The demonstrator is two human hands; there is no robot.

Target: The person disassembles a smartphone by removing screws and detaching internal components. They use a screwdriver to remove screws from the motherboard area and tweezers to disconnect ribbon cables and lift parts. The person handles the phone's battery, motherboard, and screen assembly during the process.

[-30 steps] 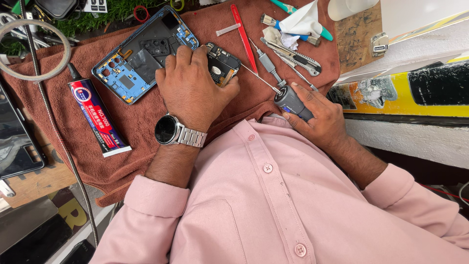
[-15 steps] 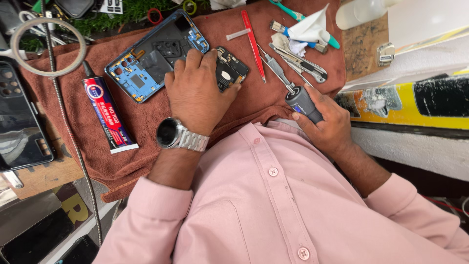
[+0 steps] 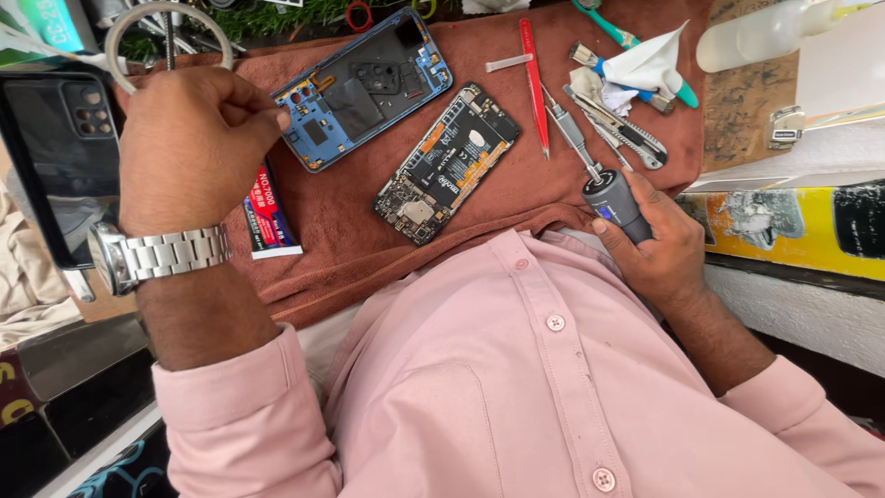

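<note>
A rust-brown cloth [image 3: 369, 240] fills the upper middle of the frame. On it lie a blue phone frame [image 3: 364, 88] with black parts and a black circuit board [image 3: 449, 163] flecked with orange and silver. At upper centre – a red pen [image 3: 533, 83]. The screwdriver [image 3: 616, 203] at centre right is grey; the shirt [image 3: 516, 397] below is plain pale pink.

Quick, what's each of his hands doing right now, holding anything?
Left hand: closed in a fist above the red glue tube; whether it holds anything cannot be told.
Right hand: closed around the grey electric screwdriver.

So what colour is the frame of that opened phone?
Blue; the phone frame shows clearly in the head view.
</note>
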